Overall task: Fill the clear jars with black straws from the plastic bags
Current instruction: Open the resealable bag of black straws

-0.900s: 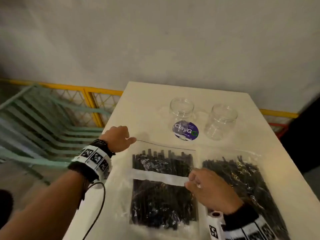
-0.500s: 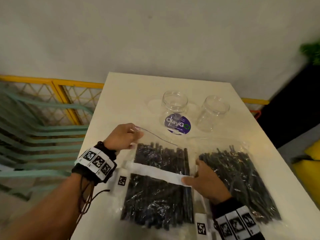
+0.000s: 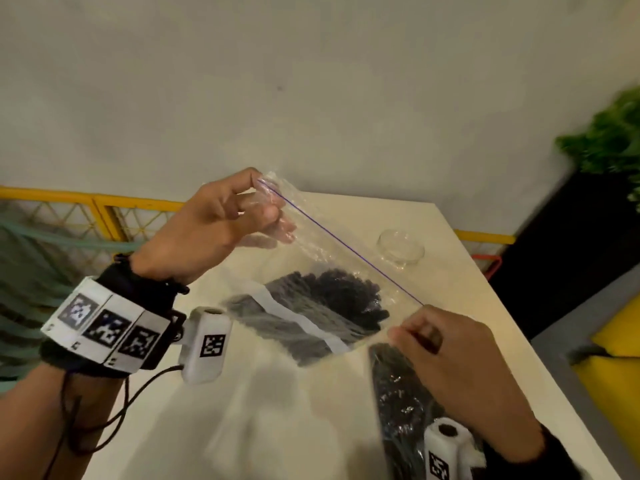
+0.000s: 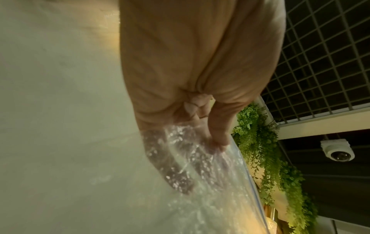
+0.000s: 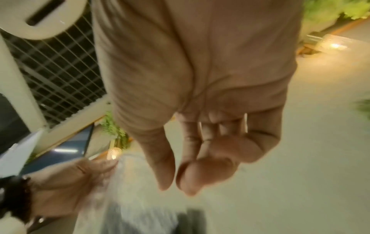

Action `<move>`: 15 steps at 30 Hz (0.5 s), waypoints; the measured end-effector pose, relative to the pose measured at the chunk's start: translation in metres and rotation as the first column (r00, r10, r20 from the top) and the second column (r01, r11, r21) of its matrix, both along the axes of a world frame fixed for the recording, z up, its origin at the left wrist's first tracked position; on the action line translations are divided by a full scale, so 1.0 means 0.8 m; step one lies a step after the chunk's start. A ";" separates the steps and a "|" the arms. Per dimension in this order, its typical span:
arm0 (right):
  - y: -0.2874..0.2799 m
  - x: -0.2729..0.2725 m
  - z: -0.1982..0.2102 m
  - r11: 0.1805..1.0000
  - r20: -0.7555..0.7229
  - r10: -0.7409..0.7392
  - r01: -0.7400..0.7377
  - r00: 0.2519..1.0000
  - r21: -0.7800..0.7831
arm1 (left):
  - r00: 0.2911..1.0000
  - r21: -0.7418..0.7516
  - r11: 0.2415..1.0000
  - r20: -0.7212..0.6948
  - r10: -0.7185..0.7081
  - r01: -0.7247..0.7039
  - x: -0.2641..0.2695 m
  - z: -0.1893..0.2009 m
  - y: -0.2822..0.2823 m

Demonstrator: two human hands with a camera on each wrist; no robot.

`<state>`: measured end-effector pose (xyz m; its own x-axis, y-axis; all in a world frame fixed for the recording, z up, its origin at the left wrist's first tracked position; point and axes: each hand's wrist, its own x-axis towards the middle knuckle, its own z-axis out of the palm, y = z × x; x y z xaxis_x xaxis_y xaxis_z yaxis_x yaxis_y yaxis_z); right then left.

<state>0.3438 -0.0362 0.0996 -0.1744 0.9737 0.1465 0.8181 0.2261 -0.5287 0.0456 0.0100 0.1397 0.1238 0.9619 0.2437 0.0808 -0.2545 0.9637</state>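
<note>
A clear zip bag point(image 3: 322, 251) of black straws point(image 3: 332, 299) hangs tilted above the white table point(image 3: 460, 306), with a white label strip across it. My left hand point(image 3: 266, 197) pinches its upper left corner at the blue zip line. In the left wrist view, the left hand point(image 4: 216, 142) has its thumb on the bag point(image 4: 210, 197) and its fingers behind the plastic. My right hand point(image 3: 394, 336) pinches the lower right end of the zip line; in the right wrist view, the right hand point(image 5: 176, 183) shows thumb and forefinger pressed together. One clear jar point(image 3: 400, 249) stands behind the bag. A second straw bag point(image 3: 398, 396) lies on the table.
A yellow railing point(image 3: 104, 202) and green slatted chairs point(image 3: 31, 244) lie left of the table. A grey wall point(image 3: 311, 81) stands behind it. A green plant point(image 3: 609, 140) and a yellow object point(image 3: 616, 375) are to the right. The table's right edge runs close to my right arm.
Both hands have lifted the left bag off the table, the left hand highest. It now hangs between them. The labelled jar is now out of sight.
</note>
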 end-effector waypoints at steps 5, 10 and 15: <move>0.003 0.006 0.046 0.950 -0.091 0.096 -0.064 0.991 0.307 | 0.998 0.026 0.999 -0.049 0.025 -0.024 0.026 0.008 -0.003; 0.033 0.003 0.059 0.933 -0.063 0.135 -0.105 0.989 0.344 | 0.992 0.034 0.999 -0.126 -0.013 0.018 0.050 0.013 -0.013; 0.054 -0.027 0.053 0.897 0.016 0.401 -0.396 0.916 0.199 | 0.934 0.199 0.970 -0.298 0.198 -0.143 0.064 0.020 0.001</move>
